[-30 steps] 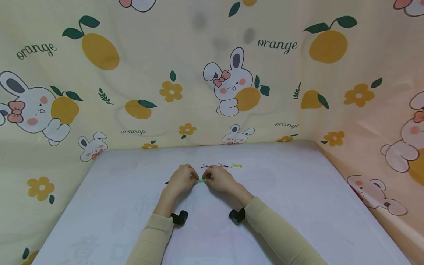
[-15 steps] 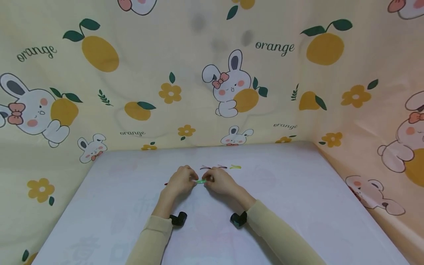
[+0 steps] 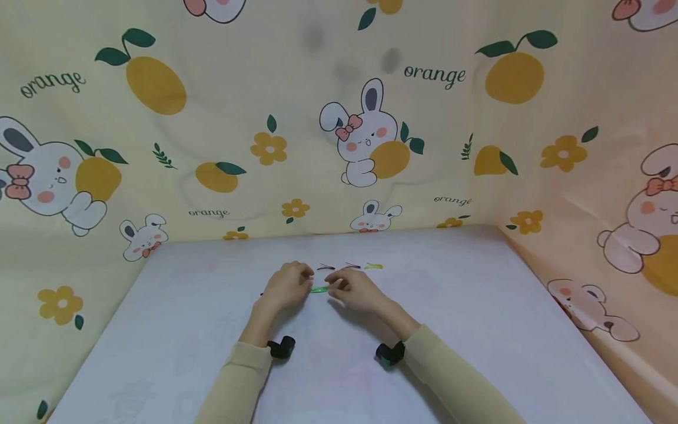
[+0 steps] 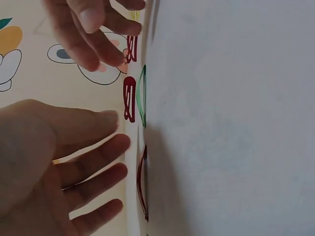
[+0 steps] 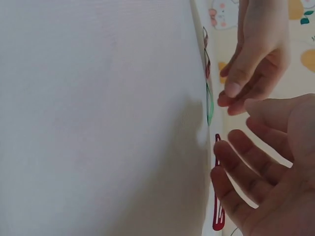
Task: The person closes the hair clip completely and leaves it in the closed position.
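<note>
A green snap hair clip (image 3: 319, 290) lies on the white table between my hands. My left hand (image 3: 286, 287) is just left of it, fingers loosely spread and apart from it in the left wrist view, where the green clip (image 4: 141, 98) is flat on the surface. On the clip's other side, my right hand (image 3: 356, 290) holds nothing, its fingers relaxed and slightly bent. Beside the left hand lies a dark red hair clip (image 4: 141, 184), mostly hidden by that hand in the head view.
Behind the hands, two dark red hair clips (image 3: 325, 267) and a yellow hair clip (image 3: 374, 266) lie in a row. The white table (image 3: 455, 330) meets a printed cloth backdrop (image 3: 296, 88) at the back and sides.
Fingers of both hands have let go of the green clip, which stays on the table. The right hand has drawn slightly to the right. The head view has shifted a little.
</note>
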### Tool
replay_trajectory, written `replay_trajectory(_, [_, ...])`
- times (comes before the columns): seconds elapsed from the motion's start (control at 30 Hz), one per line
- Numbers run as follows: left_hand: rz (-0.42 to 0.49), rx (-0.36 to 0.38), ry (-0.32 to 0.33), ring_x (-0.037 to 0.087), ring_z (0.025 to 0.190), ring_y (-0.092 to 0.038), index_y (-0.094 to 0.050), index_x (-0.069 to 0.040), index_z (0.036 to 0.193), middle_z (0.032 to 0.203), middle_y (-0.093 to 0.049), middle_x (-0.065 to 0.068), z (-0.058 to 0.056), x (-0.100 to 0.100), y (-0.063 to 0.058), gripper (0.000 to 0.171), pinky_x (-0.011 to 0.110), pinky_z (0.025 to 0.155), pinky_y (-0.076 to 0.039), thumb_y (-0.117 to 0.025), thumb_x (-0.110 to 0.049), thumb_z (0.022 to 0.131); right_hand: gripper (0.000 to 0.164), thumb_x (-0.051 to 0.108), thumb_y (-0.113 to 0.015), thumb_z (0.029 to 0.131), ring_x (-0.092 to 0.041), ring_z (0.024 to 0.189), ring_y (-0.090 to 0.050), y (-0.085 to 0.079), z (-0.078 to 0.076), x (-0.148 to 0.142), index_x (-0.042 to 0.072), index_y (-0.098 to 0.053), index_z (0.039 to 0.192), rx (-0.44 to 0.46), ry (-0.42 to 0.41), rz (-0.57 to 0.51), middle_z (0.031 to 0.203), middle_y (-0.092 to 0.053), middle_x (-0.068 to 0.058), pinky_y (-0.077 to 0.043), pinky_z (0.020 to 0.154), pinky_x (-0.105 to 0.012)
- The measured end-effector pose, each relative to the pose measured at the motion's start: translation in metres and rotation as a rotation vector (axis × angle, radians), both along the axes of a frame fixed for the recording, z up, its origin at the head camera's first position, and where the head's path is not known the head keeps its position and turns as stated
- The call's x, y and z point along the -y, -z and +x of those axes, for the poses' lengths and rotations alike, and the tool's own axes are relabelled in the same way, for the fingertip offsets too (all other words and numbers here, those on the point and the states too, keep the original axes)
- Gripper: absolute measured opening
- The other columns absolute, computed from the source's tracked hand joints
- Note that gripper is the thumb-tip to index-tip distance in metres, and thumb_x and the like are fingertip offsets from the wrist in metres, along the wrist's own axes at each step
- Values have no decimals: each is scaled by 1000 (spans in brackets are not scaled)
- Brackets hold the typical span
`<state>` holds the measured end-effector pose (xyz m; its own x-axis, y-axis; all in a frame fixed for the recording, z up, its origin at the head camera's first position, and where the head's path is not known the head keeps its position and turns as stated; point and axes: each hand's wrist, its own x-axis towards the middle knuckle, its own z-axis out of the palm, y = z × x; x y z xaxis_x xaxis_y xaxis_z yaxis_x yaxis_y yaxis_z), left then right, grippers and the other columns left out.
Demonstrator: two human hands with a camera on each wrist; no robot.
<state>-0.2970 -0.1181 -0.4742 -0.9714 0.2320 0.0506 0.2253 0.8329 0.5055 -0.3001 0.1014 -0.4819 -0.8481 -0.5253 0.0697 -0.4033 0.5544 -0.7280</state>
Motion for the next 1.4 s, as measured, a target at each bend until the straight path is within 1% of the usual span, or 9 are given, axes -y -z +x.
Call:
replay_trajectory(0.2, [62,-38,-38,26,105,-64,-73,-7,119,112,-71,8,-10,-1,2,22,47,93,-54,-69,-15,99,29,10,-70,99,-19,100,-68,-2,-1,-4,7,-70,128,-37,54,-73,123,-70,-7,-56,83,-37])
replay_trajectory(0.4, [77,-65,-30,24,98,-64,-74,-8,116,106,-71,7,-20,-3,3,19,44,88,-54,-70,-14,98,27,8,-72,97,-21,98,-69,-3,-5,-5,7,-72,124,-114,141,-120,121,-71,-7,-57,85,-39])
replay_trajectory(0.53, [81,-65,-24,24,96,-63,-74,-7,115,104,-70,7,-26,-3,2,18,44,87,-54,-69,-12,98,26,8,-72,97,-22,98,-70,-4,-11,-4,7,-72,123,-141,178,-118,121,-71,-8,-56,86,-40])
replay_trajectory(0.67, [83,-68,-15,23,94,-64,-75,-8,112,102,-70,6,-32,-5,2,17,43,85,-54,-69,-10,97,26,7,-71,97,-24,99,-70,-5,-19,-1,7,-72,124,-146,197,-102,123,-71,-9,-56,87,-42])
replay_trajectory(0.83, [90,-47,-2,22,92,-65,-75,-7,108,99,-70,5,-38,-9,1,13,43,84,-54,-69,-9,97,26,7,-71,97,-21,96,-69,-4,-29,2,7,-72,123,-136,219,-60,123,-71,-9,-56,86,-38])
replay_trajectory(0.97, [66,-30,7,20,86,-64,-74,-8,105,94,-69,3,-42,-12,3,10,41,80,-54,-69,-8,96,25,7,-70,97,-19,93,-69,-2,-36,4,7,-73,122,-136,222,-26,121,-71,-9,-56,84,-36])
replay_trajectory(1.1, [40,-19,25,18,82,-61,-74,-8,100,89,-68,2,-47,-14,4,6,39,77,-53,-71,-8,96,24,9,-70,97,-17,91,-68,-1,-41,7,8,-74,120,-126,217,17,120,-71,-8,-55,81,-35])
replay_trajectory(1.27, [15,20,36,17,80,-60,-74,-9,99,86,-66,1,-50,-16,5,4,37,75,-51,-72,-9,96,24,12,-69,99,-18,93,-67,-1,-44,10,8,-73,121,-104,202,71,122,-70,-7,-55,81,-36])
replay_trajectory(1.4, [2,29,39,18,79,-59,-74,-9,99,85,-66,1,-53,-17,4,4,37,75,-50,-71,-10,96,24,13,-68,99,-19,93,-67,1,-48,11,9,-74,122,-118,186,105,120,-70,-7,-55,80,-37])
